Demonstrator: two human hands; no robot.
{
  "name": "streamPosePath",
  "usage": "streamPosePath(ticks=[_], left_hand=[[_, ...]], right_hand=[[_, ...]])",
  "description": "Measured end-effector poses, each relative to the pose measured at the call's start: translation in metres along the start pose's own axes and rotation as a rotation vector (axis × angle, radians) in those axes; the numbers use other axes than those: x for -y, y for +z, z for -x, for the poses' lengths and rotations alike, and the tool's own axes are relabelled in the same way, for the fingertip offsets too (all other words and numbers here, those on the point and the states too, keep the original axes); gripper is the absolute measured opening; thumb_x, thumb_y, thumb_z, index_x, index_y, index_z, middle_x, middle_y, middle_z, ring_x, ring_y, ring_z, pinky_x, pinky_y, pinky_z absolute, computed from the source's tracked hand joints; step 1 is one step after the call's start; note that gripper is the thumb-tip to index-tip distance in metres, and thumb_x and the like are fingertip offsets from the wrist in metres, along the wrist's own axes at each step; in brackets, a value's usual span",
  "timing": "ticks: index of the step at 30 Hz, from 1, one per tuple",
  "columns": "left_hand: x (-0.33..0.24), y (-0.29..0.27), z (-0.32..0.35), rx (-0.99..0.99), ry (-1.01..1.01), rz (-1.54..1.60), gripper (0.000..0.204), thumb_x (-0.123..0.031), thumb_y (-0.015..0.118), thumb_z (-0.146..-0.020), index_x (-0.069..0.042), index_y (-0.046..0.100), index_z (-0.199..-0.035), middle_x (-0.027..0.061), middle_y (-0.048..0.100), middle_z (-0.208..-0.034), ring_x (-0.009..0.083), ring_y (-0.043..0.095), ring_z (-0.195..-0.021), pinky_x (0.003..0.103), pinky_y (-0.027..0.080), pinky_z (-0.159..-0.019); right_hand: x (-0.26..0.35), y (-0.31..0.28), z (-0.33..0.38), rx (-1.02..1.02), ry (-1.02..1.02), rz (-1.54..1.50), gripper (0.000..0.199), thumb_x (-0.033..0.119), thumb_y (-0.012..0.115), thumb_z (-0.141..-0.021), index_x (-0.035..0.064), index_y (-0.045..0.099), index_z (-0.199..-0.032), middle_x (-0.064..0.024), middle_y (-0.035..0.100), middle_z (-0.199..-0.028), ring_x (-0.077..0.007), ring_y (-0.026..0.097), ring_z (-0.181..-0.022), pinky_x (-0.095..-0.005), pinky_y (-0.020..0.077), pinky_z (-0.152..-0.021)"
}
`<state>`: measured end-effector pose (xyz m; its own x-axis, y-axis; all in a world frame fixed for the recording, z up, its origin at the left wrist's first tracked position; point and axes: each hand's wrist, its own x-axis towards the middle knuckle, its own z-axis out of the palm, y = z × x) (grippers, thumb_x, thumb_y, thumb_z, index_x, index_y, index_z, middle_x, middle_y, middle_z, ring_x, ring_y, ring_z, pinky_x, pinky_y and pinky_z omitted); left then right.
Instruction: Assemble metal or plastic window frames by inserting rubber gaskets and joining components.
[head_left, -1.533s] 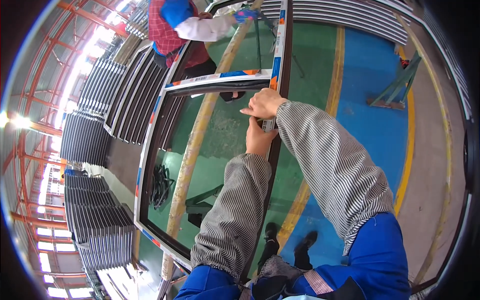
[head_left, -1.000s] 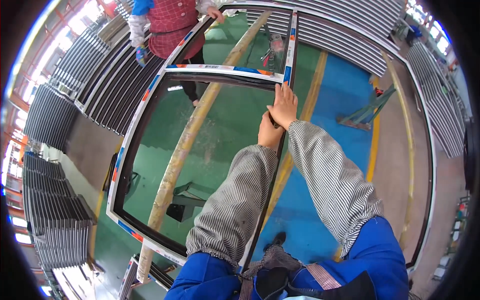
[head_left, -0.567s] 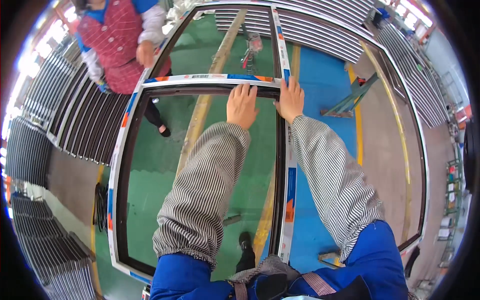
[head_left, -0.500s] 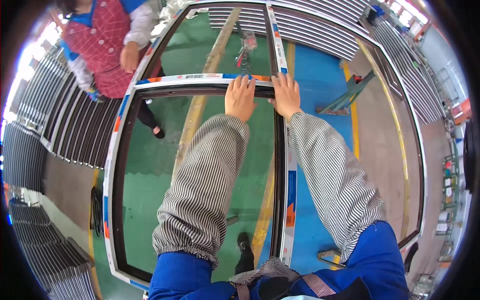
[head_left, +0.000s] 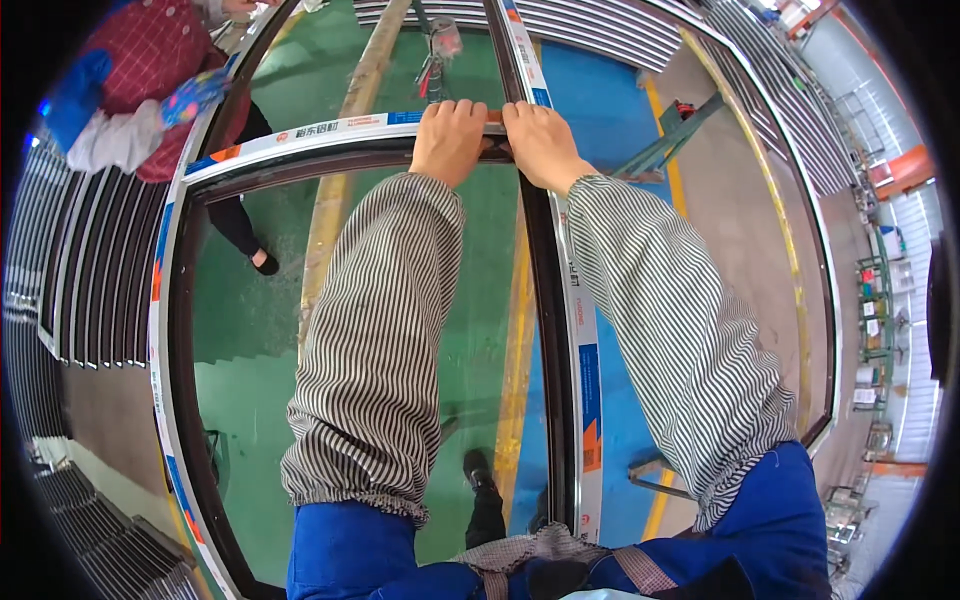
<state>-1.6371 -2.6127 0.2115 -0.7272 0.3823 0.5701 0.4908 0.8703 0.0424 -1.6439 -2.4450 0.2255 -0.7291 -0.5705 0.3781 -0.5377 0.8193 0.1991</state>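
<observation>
A large window frame [head_left: 345, 126], dark inside with white printed protective film on its outer faces, spreads out in front of me. My left hand [head_left: 448, 145] is closed over its crossbar, fingers curled over the far edge. Close beside it, my right hand [head_left: 542, 148] grips the corner where the crossbar meets the long middle bar [head_left: 548, 330]. Both thumbs are mostly hidden. Striped sleeve covers reach from my wrists to my blue sleeves.
At the upper left a co-worker in a red checked vest [head_left: 150, 50] stands by the frame, one hand in a patterned glove [head_left: 195, 97]. Stacks of dark profiles [head_left: 110, 260] lie at the left. Beyond the frame's right part stands a green metal support [head_left: 680, 135].
The frame's left part and my hands sit further left and higher in view. My fingers are curled more tightly over the bar. The co-worker's gloved hand has come up toward the frame.
</observation>
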Motion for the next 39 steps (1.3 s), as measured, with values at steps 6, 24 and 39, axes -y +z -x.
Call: streamPosePath(ticks=[6,24,39], left_hand=[[0.001,-0.004,0.003,0.046,0.013,0.039,0.047,-0.024,0.08,-0.068,-0.009,0.056,-0.106,0.005,0.059,-0.094,0.0241,0.059,-0.092,0.038,0.046,-0.081],[0.011,0.0,0.009,-0.083,0.087,-0.014,0.043,-0.026,0.077,-0.072,-0.011,0.057,-0.107,0.0037,0.059,-0.094,0.0223,0.058,-0.095,0.037,0.045,-0.082],[0.05,-0.017,0.023,-0.005,0.049,0.062,0.05,-0.029,0.074,-0.075,-0.009,0.059,-0.118,0.0048,0.062,-0.102,0.0253,0.059,-0.095,0.039,0.046,-0.082]], right_hand=[[0.001,0.004,0.003,-0.026,0.016,0.011,0.03,0.011,0.069,-0.074,0.0038,0.053,-0.098,-0.0116,0.059,-0.093,-0.0283,0.06,-0.092,-0.0382,0.0477,-0.079],[0.0,-0.004,-0.006,0.029,0.022,0.051,0.032,0.027,0.076,-0.075,0.0071,0.06,-0.093,-0.008,0.063,-0.087,-0.0257,0.063,-0.088,-0.0401,0.0446,-0.08],[0.02,0.014,-0.019,-0.14,-0.068,-0.044,0.039,0.033,0.074,-0.078,0.0054,0.058,-0.099,-0.0085,0.06,-0.091,-0.0265,0.06,-0.087,-0.0391,0.0465,-0.074]])
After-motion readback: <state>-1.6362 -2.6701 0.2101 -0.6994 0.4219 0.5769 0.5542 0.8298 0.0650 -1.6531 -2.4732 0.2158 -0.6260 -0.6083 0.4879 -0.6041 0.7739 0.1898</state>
